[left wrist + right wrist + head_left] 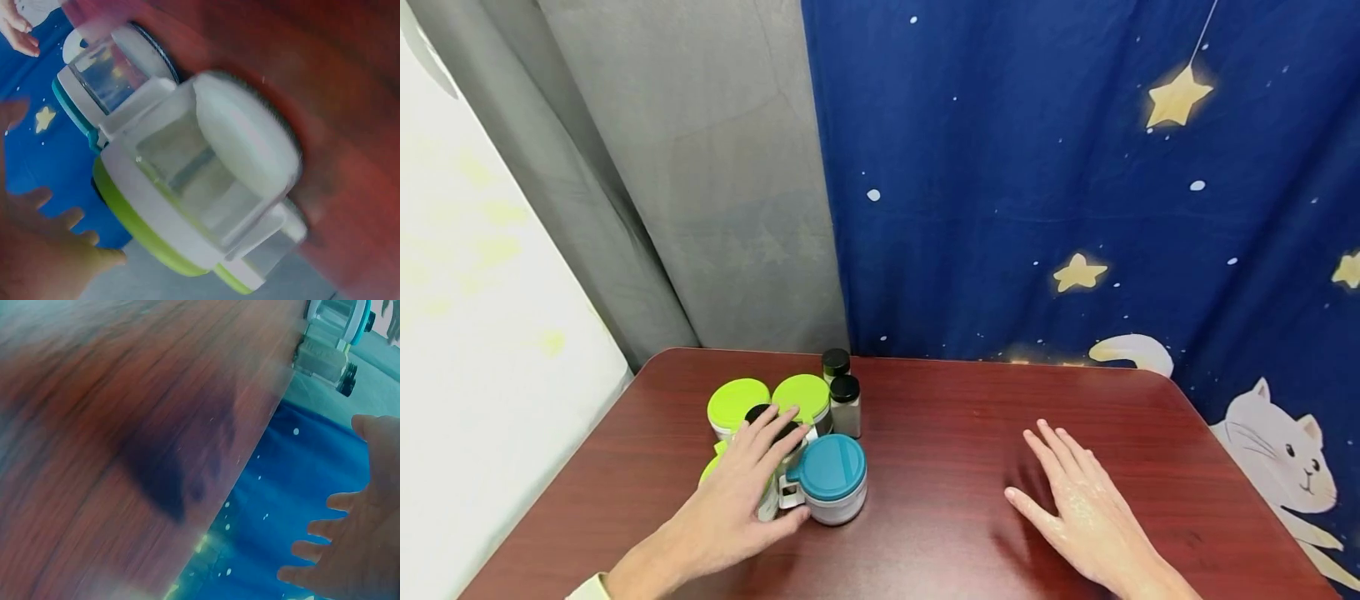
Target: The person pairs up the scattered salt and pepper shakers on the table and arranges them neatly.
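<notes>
My left hand (733,508) hovers with spread fingers over a cluster of seasoning jars. Right beside its thumb stands a jar with a teal lid (833,468). Two jars with lime-green lids, one left (737,403) and one right (803,395), stand behind the fingers. A third green-lidded jar is mostly hidden under the hand; in the left wrist view a clear green-lidded jar (200,169) shows pale contents. Black caps (760,412) peek out between the fingers. My right hand (1078,512), fingers extended, is held above the table's right side, touching nothing visible.
Two small black-capped bottles, a front one (846,408) and a rear one (836,363), stand at the cluster's right. The reddish-brown table (940,467) ends at a grey curtain (737,208) and a blue starry curtain (970,208).
</notes>
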`<action>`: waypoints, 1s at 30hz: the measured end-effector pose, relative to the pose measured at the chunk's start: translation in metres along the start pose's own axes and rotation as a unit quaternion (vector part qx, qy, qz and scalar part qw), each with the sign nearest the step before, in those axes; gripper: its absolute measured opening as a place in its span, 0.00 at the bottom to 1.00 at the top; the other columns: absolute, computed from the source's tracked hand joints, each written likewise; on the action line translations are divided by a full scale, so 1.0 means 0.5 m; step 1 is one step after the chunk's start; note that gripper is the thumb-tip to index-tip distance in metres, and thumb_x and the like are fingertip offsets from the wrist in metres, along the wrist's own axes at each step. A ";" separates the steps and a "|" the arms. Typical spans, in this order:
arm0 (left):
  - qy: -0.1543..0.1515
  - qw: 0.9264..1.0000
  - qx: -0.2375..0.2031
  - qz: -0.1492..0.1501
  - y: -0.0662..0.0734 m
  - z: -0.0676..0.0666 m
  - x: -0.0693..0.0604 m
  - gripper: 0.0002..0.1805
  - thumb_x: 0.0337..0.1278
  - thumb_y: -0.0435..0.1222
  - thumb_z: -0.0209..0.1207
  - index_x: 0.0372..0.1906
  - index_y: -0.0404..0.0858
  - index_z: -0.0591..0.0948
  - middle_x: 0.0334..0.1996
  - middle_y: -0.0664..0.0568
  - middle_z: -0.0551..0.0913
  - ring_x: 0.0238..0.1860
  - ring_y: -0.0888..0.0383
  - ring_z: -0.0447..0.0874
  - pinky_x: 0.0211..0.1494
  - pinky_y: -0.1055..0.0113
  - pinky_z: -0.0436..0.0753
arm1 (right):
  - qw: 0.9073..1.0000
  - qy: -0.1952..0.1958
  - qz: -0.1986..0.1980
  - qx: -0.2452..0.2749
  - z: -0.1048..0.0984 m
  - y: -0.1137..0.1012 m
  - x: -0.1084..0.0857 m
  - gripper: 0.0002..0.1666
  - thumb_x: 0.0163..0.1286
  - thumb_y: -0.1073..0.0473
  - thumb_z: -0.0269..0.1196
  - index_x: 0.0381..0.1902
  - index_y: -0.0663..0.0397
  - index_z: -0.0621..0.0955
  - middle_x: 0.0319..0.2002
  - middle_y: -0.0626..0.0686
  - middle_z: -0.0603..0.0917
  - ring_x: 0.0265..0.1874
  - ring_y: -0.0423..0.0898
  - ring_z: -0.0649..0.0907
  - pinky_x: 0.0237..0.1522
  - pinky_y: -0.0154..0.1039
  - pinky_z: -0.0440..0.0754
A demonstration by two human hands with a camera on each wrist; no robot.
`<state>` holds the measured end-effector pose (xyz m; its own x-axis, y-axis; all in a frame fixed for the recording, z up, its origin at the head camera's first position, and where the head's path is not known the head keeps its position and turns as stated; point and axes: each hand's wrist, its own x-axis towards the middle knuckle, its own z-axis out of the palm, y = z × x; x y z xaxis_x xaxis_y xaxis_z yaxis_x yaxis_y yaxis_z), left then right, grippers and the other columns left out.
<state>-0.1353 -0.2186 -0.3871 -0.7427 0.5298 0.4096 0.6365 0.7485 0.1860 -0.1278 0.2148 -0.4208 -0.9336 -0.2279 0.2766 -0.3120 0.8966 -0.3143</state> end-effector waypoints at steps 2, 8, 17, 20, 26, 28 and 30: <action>-0.025 0.999 0.010 0.029 -0.002 -0.002 0.008 0.60 0.41 0.49 0.77 0.81 0.49 0.57 0.80 0.51 0.50 0.78 0.40 0.48 0.69 0.31 0.56 | 1.000 -0.003 0.004 0.015 0.006 -0.015 0.010 0.44 0.71 0.33 0.62 0.76 0.51 0.69 0.72 0.58 0.70 0.69 0.60 0.69 0.65 0.62 0.67; -0.131 0.987 0.057 0.069 -0.006 -0.009 0.033 0.74 0.28 0.37 0.80 0.83 0.52 0.46 0.82 0.53 0.36 0.79 0.39 0.35 0.70 0.30 0.52 | 0.997 0.011 -0.041 0.061 0.051 -0.063 0.075 0.35 0.71 0.42 0.66 0.73 0.40 0.73 0.65 0.49 0.78 0.63 0.50 0.77 0.56 0.58 0.78; -0.192 0.966 0.102 0.143 -0.001 0.002 0.050 0.69 0.35 0.29 0.79 0.83 0.50 0.49 0.82 0.52 0.40 0.79 0.39 0.37 0.70 0.31 0.55 | 0.989 0.008 -0.109 0.104 0.113 -0.151 0.187 0.35 0.70 0.47 0.66 0.73 0.37 0.72 0.68 0.45 0.76 0.65 0.46 0.75 0.56 0.55 0.79; -0.197 0.960 0.131 0.152 -0.002 0.004 0.050 0.72 0.27 0.33 0.82 0.83 0.48 0.51 0.82 0.52 0.45 0.79 0.39 0.38 0.69 0.31 0.56 | 0.984 -0.013 -0.124 0.125 0.128 -0.180 0.216 0.38 0.71 0.48 0.65 0.77 0.36 0.68 0.71 0.47 0.72 0.67 0.48 0.72 0.57 0.56 0.78; -0.179 0.951 0.180 0.177 0.002 0.007 0.057 0.65 0.27 0.35 0.81 0.80 0.44 0.60 0.78 0.50 0.59 0.78 0.42 0.47 0.69 0.32 0.58 | 0.979 -0.065 -0.141 0.135 0.141 -0.225 0.268 0.41 0.74 0.53 0.61 0.80 0.32 0.61 0.77 0.51 0.62 0.71 0.58 0.67 0.59 0.61 0.75; -0.181 0.945 0.201 0.182 0.007 0.004 0.063 0.63 0.28 0.37 0.82 0.79 0.43 0.63 0.77 0.49 0.62 0.77 0.42 0.52 0.69 0.34 0.60 | 0.977 -0.076 -0.145 0.136 0.144 -0.235 0.284 0.41 0.74 0.55 0.62 0.80 0.32 0.61 0.78 0.52 0.61 0.71 0.60 0.67 0.60 0.62 0.74; -0.194 0.940 0.216 0.181 0.013 0.001 0.071 0.63 0.28 0.40 0.83 0.78 0.43 0.63 0.76 0.49 0.62 0.77 0.43 0.54 0.70 0.37 0.61 | 0.977 -0.078 -0.143 0.135 0.148 -0.242 0.297 0.40 0.73 0.56 0.63 0.79 0.33 0.63 0.77 0.53 0.61 0.71 0.60 0.67 0.59 0.62 0.75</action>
<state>-0.1576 -0.1945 -0.3717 -0.5667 0.8239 0.0041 0.7806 0.5384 -0.3174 -0.2415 0.0446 -0.4089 -0.8101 -0.5291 0.2525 -0.5798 0.6593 -0.4786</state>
